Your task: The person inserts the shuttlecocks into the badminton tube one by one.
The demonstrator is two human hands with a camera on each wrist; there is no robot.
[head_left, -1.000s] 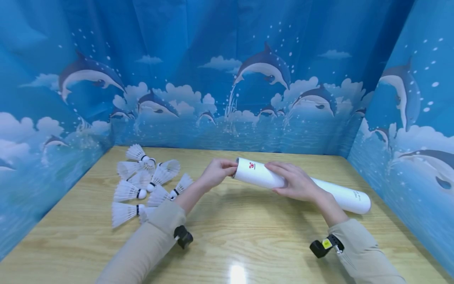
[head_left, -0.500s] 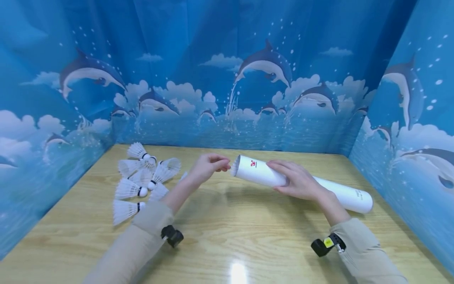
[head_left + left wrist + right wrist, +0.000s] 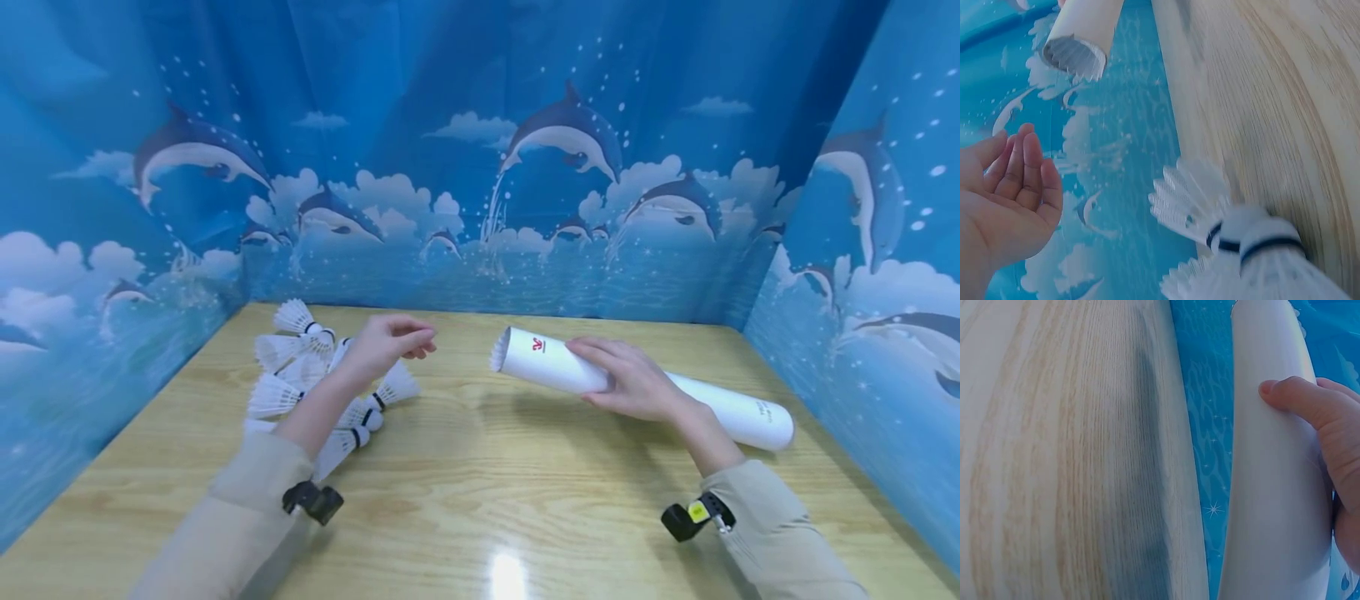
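Note:
My right hand grips a long white shuttlecock tube around its middle, thumb on the near side in the right wrist view. The tube slants, its open mouth raised toward the left. A ring of feather tips shows inside that mouth. My left hand hangs in the air between the tube and a pile of white feather shuttlecocks. It holds nothing, and its fingers are loosely bent in the left wrist view. Part of the pile is hidden behind the left forearm.
The shuttlecocks lie in a loose heap on the left of the wooden table. A blue dolphin-print curtain stands along the back and both sides of the table.
My left hand has drawn out of the tube's mouth and moved left toward the shuttlecocks, leaving feather tips at the mouth. The right hand keeps its grip on the tube.

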